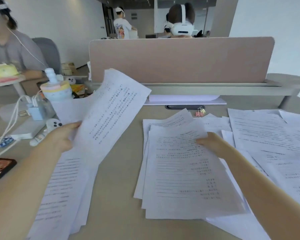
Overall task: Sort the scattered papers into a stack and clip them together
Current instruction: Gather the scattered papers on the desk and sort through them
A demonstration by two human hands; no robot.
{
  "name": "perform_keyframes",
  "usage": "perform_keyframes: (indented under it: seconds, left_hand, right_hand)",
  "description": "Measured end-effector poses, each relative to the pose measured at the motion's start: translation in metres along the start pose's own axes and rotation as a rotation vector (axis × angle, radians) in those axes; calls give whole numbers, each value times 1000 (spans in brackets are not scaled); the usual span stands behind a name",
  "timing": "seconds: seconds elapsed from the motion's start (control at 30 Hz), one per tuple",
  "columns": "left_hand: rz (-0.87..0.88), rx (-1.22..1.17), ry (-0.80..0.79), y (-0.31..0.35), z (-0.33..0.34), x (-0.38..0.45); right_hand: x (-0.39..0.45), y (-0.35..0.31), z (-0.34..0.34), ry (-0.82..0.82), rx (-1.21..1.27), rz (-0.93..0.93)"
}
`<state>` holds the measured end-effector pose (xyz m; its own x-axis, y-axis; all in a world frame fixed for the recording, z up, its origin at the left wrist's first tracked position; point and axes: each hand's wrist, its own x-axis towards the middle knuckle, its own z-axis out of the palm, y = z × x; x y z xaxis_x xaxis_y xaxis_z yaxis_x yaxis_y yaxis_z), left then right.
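Note:
My left hand (pixel 62 137) holds a printed sheet (pixel 111 110) lifted off the desk and tilted up toward the divider. Under my left forearm lie more printed sheets (pixel 62 187). In the middle of the desk sits a loose stack of papers (pixel 182 172), its edges uneven. My right hand (pixel 213 144) grips the upper right part of the stack's top sheet, thumb on top. Further sheets (pixel 270 142) are spread over the right side of the desk. Two small binder clips (pixel 200 112), pink and yellow, lie just beyond the stack.
A pink divider (pixel 180 59) closes the desk's far side. At the left stand a pastel bottle (pixel 56 89), a charger with white cables (pixel 33 110), a small plush toy (pixel 47 130) and a phone (pixel 0 168). People sit to the left and behind the divider.

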<state>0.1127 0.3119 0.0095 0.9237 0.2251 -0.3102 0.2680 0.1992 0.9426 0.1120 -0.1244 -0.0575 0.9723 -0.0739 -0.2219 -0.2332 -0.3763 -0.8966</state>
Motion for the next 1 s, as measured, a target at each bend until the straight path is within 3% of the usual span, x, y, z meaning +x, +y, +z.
perform_keyframes:
  seconds: [0.1,0.23,0.33,0.47,0.6,0.67,0.73,0.9,1.0]
  left_hand:
    - [-29,243,-164,-25,35,-24]
    - [253,728,-89,-67,89,-27]
    - [274,827,-128,-85,123,-41]
    - [306,835,-43,-104,141,-39]
    - [320,646,77,-103,134,-28]
    - [211,404,-1,-87,122,-17]
    - [208,211,-135,-66,120,-12]
    - [698,79,-102,25,132,-36]
    - [845,100,-138,56,130,-56]
  right_hand:
    - [-3,-3,9,-39,66,46]
    - [-10,-3,18,0,245,74]
    - [-17,-6,21,-33,501,102]
    - [-24,-7,29,-125,347,79]
    - [-31,-18,39,-1,263,-152]
    - [-35,-35,38,-2,370,-254]
    - [-40,-60,36,15,463,-331]
    - [-49,-145,24,127,627,-530]
    - [-51,-172,16,97,700,-584]
